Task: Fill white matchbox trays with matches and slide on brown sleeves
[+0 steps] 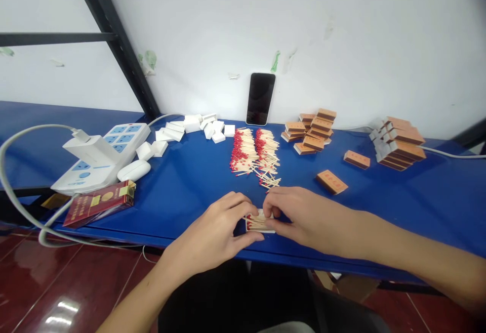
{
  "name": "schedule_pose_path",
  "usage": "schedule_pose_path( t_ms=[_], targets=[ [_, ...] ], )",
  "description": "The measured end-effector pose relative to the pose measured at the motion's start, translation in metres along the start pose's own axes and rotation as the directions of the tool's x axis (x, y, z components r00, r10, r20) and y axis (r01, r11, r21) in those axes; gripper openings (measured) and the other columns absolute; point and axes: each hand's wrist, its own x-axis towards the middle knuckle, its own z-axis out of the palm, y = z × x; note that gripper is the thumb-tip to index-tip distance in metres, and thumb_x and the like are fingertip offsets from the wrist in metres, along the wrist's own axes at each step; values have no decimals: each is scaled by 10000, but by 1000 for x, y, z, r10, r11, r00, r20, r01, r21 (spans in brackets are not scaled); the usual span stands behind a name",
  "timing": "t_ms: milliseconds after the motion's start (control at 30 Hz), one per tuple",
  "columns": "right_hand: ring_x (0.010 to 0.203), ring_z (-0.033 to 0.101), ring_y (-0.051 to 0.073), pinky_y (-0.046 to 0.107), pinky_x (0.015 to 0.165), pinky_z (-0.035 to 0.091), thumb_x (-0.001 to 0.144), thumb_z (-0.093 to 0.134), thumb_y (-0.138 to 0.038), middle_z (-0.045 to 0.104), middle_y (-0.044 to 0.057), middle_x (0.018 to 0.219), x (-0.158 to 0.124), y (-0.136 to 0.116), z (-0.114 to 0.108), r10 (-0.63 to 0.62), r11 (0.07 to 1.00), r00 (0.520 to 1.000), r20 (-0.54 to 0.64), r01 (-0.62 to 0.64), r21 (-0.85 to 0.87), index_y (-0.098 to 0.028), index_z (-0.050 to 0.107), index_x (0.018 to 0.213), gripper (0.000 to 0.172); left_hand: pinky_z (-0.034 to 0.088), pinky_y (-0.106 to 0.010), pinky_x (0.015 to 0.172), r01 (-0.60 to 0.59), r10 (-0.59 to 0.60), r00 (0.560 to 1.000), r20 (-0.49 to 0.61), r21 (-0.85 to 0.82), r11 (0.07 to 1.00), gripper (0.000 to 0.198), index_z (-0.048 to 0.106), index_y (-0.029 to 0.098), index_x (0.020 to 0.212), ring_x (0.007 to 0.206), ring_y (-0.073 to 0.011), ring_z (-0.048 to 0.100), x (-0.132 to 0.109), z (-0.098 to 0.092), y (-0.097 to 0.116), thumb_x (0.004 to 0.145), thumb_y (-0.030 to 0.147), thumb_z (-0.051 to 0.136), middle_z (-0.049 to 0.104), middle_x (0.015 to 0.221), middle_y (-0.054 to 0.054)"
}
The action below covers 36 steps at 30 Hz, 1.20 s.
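Observation:
A white matchbox tray [259,226] filled with red-headed matches [255,220] lies near the front edge of the blue table. Around its left end curve the thumb and fingers of my left hand [224,226], steadying it. My right hand [299,216] is over the right end of the tray with its fingers pinched together; whatever they hold is hidden. Just beyond my hands are two heaps of loose matches, a left heap [243,152] and a right heap [267,152], with some scattered toward me.
White empty trays [193,123] sit back left. Orange matchbox sleeves [313,131] form a pile behind my right hand, and stacked boxes [401,143] stand far right. A phone [260,98] leans on the wall. A power strip [125,140], cables and a red pack [100,204] occupy the left.

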Motion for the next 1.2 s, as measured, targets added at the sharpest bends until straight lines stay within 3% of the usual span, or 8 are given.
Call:
schedule_pose_path(
  t_ms=[133,267,533,700,767,900,1100,1200],
  targets=[
    [759,570,156,283,651,407,937,570,-270,631,9,851,0,13,-6,-50,999,997,-62,51,13,-205,606,972,82,480,-313,896,3,-3,1000,-1,-4,1000,179,598,208,997,1024,-194,597,-1,0,0,895,311,704,626,1089,-31],
    [801,575,167,292,670,411,969,551,-325,635,33,911,10,19,-6,-106,994,994,-17,107,23,-215,657,1091,196,475,-306,853,17,-17,1000,-2,-16,1000,161,566,216,938,984,-190,595,-1,0,1,899,305,695,624,1038,-19],
    [740,529,145,288,696,404,915,558,-173,586,-7,801,21,18,0,-183,982,983,-27,184,44,-198,562,837,83,432,-270,768,46,-46,999,3,-3,999,245,468,214,880,891,-165,557,-2,1,0,898,308,694,576,961,12],
    [730,550,127,261,683,437,880,581,-126,613,-9,821,12,17,2,-158,969,967,-203,191,157,-197,576,839,82,408,-275,749,95,-95,995,6,-13,995,271,456,229,943,862,-165,544,-3,2,-1,889,328,703,560,979,19],
    [747,576,129,262,701,459,915,565,-150,639,-4,847,8,17,3,-142,956,963,-227,193,223,-199,606,923,65,404,-273,736,134,-134,991,10,-44,990,297,449,236,968,849,-163,542,-3,2,0,880,345,712,556,989,22],
    [869,582,158,301,781,478,1000,428,-172,624,54,980,3,17,6,-238,950,946,-221,275,151,-214,620,1150,247,406,-269,757,151,-152,988,-2,-90,984,333,435,244,1004,876,-163,543,-3,2,1,870,333,726,560,1025,23],
    [791,652,140,275,739,510,909,522,-105,711,5,882,1,14,17,-124,927,936,-331,228,298,-207,643,932,160,379,-272,676,83,-83,995,-52,-2,997,423,358,220,808,772,-154,498,1,2,-1,828,345,762,559,866,35],
    [829,693,158,279,741,538,823,580,-67,742,-9,886,6,14,25,-124,897,921,-369,263,355,-217,638,852,163,385,-275,665,83,-81,993,-81,11,997,452,356,218,790,784,-162,501,2,3,-2,798,364,784,559,840,32]
  ],
)
